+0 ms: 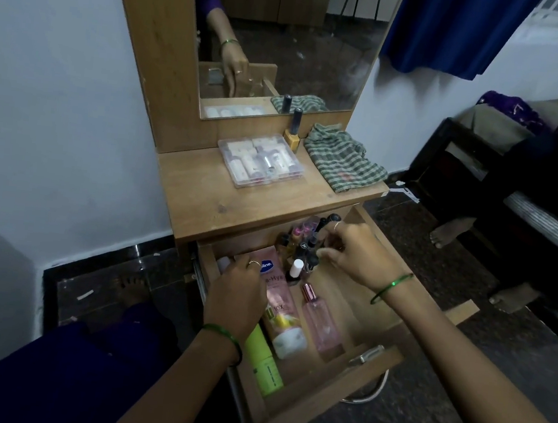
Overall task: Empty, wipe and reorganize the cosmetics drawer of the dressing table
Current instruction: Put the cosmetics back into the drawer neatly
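Drawer (pixel 328 382) hung pulled out of the dressing table (pixel 203 200), its wooden front nearest the camera with a metal handle (pixel 366 355) on it. Inside, at the near left, lay a green tube (pixel 263 364). Beside it lay a pink tube (pixel 280 301) with a white cap, and right of that a pink bottle (pixel 321 322), flat on the drawer floor. The right half of the floor was bare wood.

The left hand (pixel 236 293) was down in the drawer's left side, fingers curled over the top of the pink tube; whether it truly gripped the tube, I could not tell. Further back stood a cluster of small bottles (pixel 301 244), dark caps up, one white-capped bottle (pixel 295 270) at the front. The right hand (pixel 361 254) reached in among them, fingertips bent in at the dark caps, but which one it pinched, if any, I could not make out.

Up on the tabletop sat a clear box (pixel 260 161), lid shut, packed with small white and pink tubes. Behind it a yellow bottle (pixel 292 133) stood upright against the mirror (pixel 288 40) frame. To the right lay a checked cloth (pixel 343 161), crumpled, just beside the box.
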